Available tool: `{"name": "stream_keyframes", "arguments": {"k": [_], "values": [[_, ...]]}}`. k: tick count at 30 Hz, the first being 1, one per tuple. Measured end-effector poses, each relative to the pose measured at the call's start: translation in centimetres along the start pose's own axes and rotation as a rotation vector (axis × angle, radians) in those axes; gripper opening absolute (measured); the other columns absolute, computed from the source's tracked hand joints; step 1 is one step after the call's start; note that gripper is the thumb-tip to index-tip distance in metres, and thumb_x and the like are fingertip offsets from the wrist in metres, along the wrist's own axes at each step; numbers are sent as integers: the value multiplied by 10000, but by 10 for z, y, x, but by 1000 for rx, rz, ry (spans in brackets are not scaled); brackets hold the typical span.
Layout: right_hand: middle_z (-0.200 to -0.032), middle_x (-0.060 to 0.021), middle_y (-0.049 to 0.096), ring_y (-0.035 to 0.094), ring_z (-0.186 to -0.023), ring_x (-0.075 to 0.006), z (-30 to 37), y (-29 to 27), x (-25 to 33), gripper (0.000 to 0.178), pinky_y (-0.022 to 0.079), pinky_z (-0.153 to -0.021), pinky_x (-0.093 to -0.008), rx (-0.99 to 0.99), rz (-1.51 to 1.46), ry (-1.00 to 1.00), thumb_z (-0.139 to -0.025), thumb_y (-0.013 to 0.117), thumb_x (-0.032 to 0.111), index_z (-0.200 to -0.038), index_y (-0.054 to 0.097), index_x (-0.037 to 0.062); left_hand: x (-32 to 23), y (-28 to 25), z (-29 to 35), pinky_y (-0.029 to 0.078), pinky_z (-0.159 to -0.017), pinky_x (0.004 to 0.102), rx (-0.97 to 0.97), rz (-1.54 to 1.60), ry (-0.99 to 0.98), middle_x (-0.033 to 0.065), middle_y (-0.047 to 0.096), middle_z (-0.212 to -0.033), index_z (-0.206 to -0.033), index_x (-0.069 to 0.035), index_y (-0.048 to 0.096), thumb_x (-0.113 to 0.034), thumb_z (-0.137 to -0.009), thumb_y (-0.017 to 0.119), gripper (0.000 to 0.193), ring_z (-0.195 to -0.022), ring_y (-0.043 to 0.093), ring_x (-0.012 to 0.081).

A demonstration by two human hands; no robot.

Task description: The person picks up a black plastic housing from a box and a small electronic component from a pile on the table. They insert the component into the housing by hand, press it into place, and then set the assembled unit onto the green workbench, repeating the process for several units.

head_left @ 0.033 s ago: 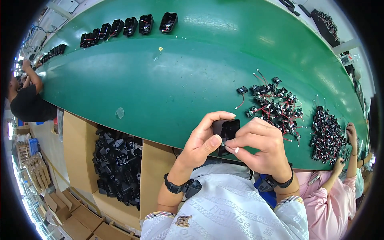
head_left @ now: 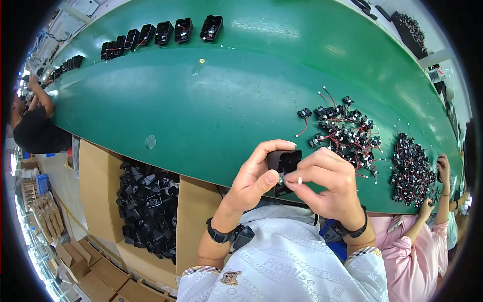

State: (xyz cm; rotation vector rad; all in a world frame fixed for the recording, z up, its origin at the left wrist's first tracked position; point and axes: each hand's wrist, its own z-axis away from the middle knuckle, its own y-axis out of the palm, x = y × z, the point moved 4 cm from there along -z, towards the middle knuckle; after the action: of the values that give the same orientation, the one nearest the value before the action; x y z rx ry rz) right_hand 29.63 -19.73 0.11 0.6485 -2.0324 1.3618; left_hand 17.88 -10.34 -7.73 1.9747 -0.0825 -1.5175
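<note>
My left hand [head_left: 255, 177] is closed around a black plastic housing [head_left: 289, 160] in front of my body, just over the table's near edge. Its thumb lies along the near side of the housing. My right hand [head_left: 328, 182] comes in from the right, with thumb and forefinger pinched at the housing's open face. Between the fingertips a small pale piece [head_left: 281, 179] shows, too small to name. The inside of the housing is mostly hidden by my fingers. Beyond my right hand lies a loose pile of small black parts with red wires and white plugs [head_left: 347, 133].
A second pile of wired parts [head_left: 412, 171] lies farther right, beside a co-worker's hands [head_left: 435, 186]. Black housings [head_left: 212, 28] stand in a row along the far left of the green table [head_left: 201, 105]. A cardboard box [head_left: 98, 186] of black shells sits below at left.
My right thumb and fingertips have shifted slightly at the housing, and the pale piece shows more. My left hand and the housing stay in place.
</note>
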Motion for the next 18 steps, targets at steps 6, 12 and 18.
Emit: {"name": "stream_keyframes", "arguments": {"k": [6,12,18], "values": [[-796,-65,613,572,-706,-208,11,6,-1,197,437,-594,-311,-183,-39,-57,-673,813,-15,-824,705,52,4,-1,-3,394,-1054,332,-5,81,-17,113,513,-1333,-1413,35,407,-395,-1004,591,620,-1223,500,170],[-800,-69,562,511,-690,-168,28,24,-9,129,400,-594,-277,-366,-148,44,-744,779,-21,-841,702,16,10,6,-7,509,-937,357,-127,136,-61,179,555,-1264,-1366,30,430,-502,-958,612,694,-1140,574,230],[-826,-60,519,483,-713,-164,27,22,-9,212,399,-604,-271,-305,-22,84,-726,772,-4,-928,750,56,15,1,-4,533,-889,353,-161,108,-38,174,559,-1259,-1369,17,421,-519,-956,612,702,-1061,610,225]]}}
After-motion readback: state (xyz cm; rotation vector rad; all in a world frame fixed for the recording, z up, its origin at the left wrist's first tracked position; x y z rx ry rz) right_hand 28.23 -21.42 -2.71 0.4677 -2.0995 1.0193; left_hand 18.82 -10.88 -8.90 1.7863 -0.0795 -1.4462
